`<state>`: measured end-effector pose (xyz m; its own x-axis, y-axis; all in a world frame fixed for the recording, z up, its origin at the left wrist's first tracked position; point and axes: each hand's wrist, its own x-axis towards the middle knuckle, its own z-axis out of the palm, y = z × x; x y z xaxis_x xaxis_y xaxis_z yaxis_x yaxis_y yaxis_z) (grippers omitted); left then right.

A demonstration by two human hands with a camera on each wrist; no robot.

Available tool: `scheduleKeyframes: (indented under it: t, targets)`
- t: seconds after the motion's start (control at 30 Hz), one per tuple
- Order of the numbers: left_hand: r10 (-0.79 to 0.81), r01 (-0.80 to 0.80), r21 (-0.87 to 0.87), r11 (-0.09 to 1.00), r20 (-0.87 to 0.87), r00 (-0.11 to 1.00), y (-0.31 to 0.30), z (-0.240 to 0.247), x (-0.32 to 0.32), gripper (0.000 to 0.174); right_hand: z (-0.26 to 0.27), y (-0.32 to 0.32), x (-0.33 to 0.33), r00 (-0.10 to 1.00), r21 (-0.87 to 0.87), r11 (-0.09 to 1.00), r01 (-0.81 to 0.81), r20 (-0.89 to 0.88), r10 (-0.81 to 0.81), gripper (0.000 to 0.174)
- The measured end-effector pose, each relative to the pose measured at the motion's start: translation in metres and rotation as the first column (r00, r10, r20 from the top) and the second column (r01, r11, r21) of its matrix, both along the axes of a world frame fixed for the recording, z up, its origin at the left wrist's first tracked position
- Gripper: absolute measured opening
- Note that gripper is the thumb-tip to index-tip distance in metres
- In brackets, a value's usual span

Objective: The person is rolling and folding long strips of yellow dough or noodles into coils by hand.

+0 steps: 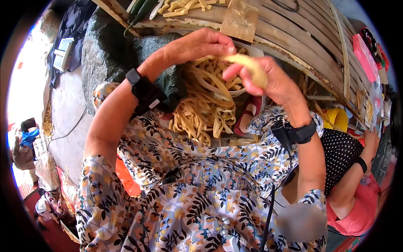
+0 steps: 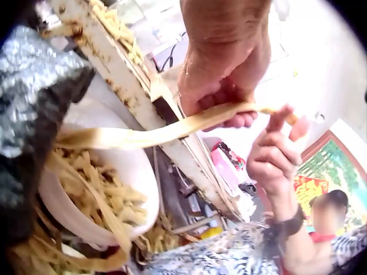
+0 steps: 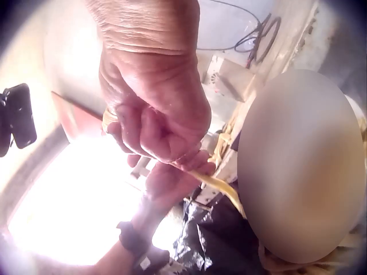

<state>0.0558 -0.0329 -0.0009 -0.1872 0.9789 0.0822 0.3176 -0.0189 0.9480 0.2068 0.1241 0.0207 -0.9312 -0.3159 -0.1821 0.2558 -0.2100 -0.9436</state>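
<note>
Over on the left, our left hand point(image 1: 201, 44) has its grip closed to a fingertip pinch on one end of a pale yellow strip point(image 1: 250, 66). It sits just above the white bowl point(image 2: 137, 177), which is heaped with more strips point(image 1: 205, 109). Moving right, our right hand point(image 1: 270, 82) curls its fingers round the strip's other end, in front of the slatted bench point(image 1: 294, 38).

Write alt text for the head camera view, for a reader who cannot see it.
Two hands hold one pale yellow strip: the left hand pinches its end, the right hand grips it, above a heap of similar strips.
</note>
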Motion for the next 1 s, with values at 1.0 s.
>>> scheduleKeyframes:
  t: [1.0]
  targets:
    - [0.536, -0.552, 0.007, 0.834, 0.227, 0.813, 0.021, -0.01, 0.02, 0.018, -0.028, 0.002, -0.052, 0.85, 0.448, 0.722, 0.527, -0.298, -0.435, 0.017]
